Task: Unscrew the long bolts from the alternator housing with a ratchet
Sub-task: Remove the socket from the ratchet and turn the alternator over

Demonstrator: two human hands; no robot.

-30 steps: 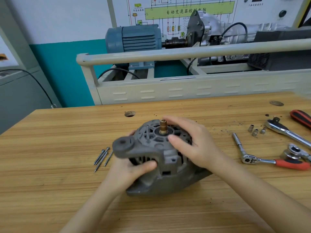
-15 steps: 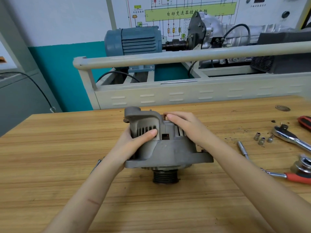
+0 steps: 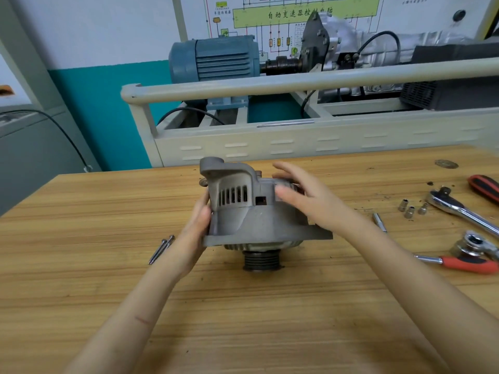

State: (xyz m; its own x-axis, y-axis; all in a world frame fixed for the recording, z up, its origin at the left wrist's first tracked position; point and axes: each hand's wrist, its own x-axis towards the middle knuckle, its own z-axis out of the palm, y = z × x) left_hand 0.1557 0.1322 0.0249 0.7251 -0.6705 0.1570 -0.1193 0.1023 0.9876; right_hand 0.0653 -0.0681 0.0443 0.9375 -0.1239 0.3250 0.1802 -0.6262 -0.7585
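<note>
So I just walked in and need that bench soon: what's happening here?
A person is working on an alternator that stands pulley-down on the wooden bench. The left hand steadies its side; the right hand rests open against it. Loose long bolts lie to the left, and the ratchets lie untouched at right.

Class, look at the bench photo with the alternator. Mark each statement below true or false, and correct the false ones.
1. The alternator stands with its pulley down on the table. True.
2. The right hand grips a ratchet. False: it rests open against the alternator housing; the red-handled ratchet lies on the table.
3. Loose long bolts lie left of the alternator. True.
4. The small sockets sit left of the alternator. False: they are to its right.
5. The left hand touches the housing. True.
</note>
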